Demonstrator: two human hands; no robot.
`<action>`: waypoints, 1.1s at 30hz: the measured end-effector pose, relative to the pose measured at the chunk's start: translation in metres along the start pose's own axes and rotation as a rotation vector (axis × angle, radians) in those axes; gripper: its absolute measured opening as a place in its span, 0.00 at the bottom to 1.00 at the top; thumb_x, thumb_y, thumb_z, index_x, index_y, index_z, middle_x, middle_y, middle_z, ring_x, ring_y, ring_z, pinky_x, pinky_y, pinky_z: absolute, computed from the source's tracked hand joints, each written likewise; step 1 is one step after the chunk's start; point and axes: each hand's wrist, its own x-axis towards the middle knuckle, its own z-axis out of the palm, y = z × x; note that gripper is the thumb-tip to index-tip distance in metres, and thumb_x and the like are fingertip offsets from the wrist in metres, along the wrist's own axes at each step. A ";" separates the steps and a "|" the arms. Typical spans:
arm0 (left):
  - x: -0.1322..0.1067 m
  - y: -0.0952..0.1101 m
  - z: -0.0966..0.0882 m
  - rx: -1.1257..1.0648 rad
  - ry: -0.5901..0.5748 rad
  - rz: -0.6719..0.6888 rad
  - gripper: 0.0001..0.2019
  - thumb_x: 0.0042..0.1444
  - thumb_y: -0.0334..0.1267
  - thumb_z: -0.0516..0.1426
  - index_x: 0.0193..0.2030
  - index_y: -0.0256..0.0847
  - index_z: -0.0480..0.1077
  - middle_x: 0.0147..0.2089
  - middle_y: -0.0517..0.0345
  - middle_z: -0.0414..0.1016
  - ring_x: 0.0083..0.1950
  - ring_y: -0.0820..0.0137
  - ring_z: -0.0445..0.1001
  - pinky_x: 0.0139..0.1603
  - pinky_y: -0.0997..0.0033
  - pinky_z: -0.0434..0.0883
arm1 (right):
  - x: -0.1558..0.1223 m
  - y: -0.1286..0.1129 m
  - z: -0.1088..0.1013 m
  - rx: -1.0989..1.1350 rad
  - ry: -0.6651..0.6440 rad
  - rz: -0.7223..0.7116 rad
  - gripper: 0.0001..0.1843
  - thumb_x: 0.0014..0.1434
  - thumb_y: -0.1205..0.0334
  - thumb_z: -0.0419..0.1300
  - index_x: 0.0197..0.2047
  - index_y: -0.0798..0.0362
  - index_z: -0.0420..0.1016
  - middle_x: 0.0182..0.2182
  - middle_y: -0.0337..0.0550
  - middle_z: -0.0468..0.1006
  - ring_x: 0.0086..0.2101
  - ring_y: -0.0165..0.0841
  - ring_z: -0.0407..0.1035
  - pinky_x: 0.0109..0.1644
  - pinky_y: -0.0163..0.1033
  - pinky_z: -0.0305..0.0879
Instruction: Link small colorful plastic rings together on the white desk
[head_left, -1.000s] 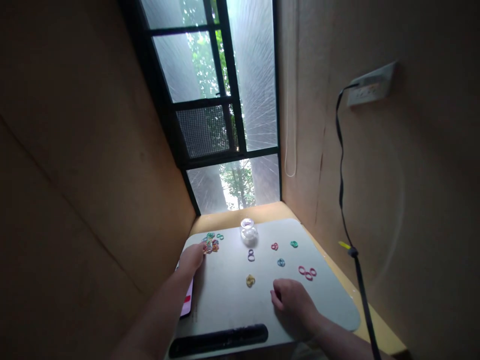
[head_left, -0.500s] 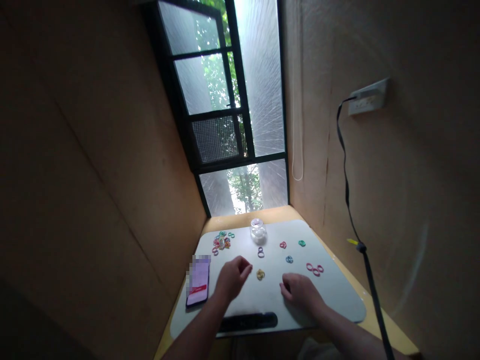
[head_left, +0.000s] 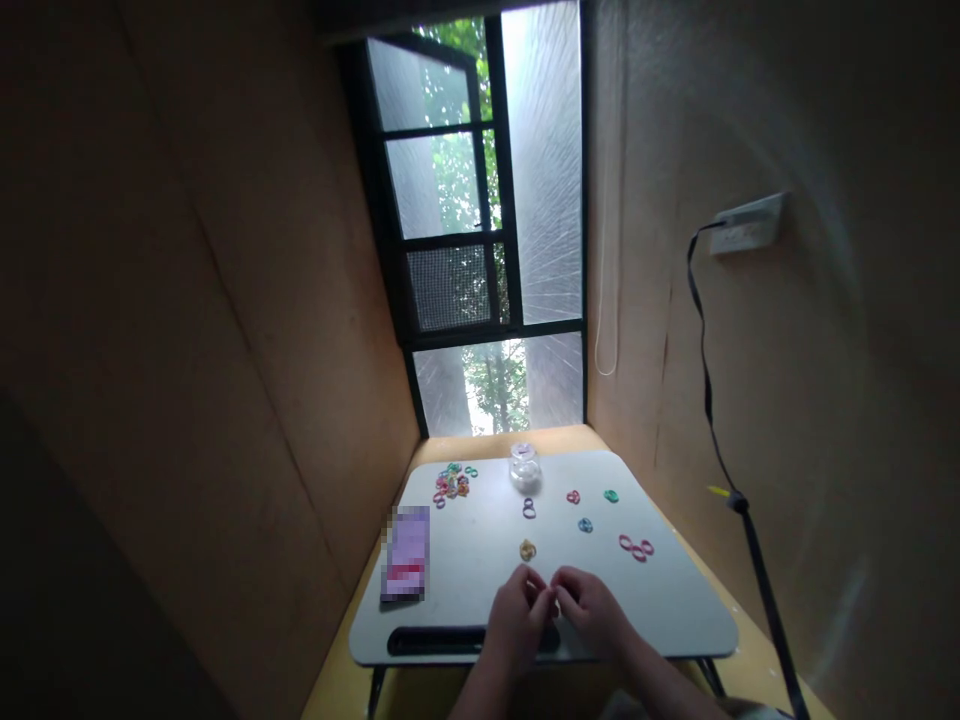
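My left hand (head_left: 517, 618) and my right hand (head_left: 590, 606) meet above the front of the white lap table (head_left: 465, 580). The fingertips of both are pinched together and touching; whatever is between them is too small or hidden to make out. Just beyond my fingers lies a clump of yellow hair ties (head_left: 528, 550). Farther back are purple hair ties (head_left: 529, 508). To the right lie small groups: red hair ties (head_left: 573, 497), blue hair ties (head_left: 585, 525), green hair ties (head_left: 611, 496) and pink hair ties (head_left: 636, 547). A mixed-colour pile of hair ties (head_left: 452, 482) sits at the back left.
A clear jar (head_left: 525, 472) stands at the table's back edge. A phone (head_left: 406, 555) lies at the left, and a dark slot (head_left: 435, 640) runs along the front. Walls close in on both sides; a black cord (head_left: 761, 580) hangs at the right from an outlet (head_left: 750, 225).
My left hand has moved right and toward me, meeting my right hand, which has shifted slightly toward me. The fingertips now touch. The camera view has tilted a little.
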 end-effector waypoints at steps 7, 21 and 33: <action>0.003 -0.006 0.002 -0.020 -0.048 -0.039 0.06 0.57 0.40 0.56 0.36 0.41 0.65 0.27 0.60 0.77 0.27 0.70 0.74 0.28 0.75 0.65 | -0.004 0.005 -0.004 0.082 -0.051 -0.031 0.11 0.59 0.59 0.52 0.32 0.52 0.73 0.27 0.40 0.79 0.30 0.33 0.72 0.35 0.35 0.63; -0.001 -0.007 0.000 -0.040 -0.051 0.023 0.05 0.60 0.40 0.54 0.36 0.42 0.64 0.30 0.58 0.80 0.29 0.70 0.76 0.30 0.74 0.67 | 0.015 0.006 -0.010 0.382 -0.250 0.119 0.11 0.52 0.54 0.59 0.28 0.52 0.68 0.22 0.38 0.75 0.24 0.31 0.68 0.30 0.35 0.62; -0.009 0.002 -0.004 0.055 -0.018 0.044 0.05 0.59 0.38 0.53 0.38 0.41 0.68 0.29 0.60 0.77 0.30 0.71 0.74 0.30 0.75 0.66 | 0.002 0.004 0.001 0.087 -0.077 0.009 0.10 0.55 0.55 0.55 0.27 0.51 0.64 0.22 0.37 0.72 0.25 0.30 0.64 0.30 0.34 0.58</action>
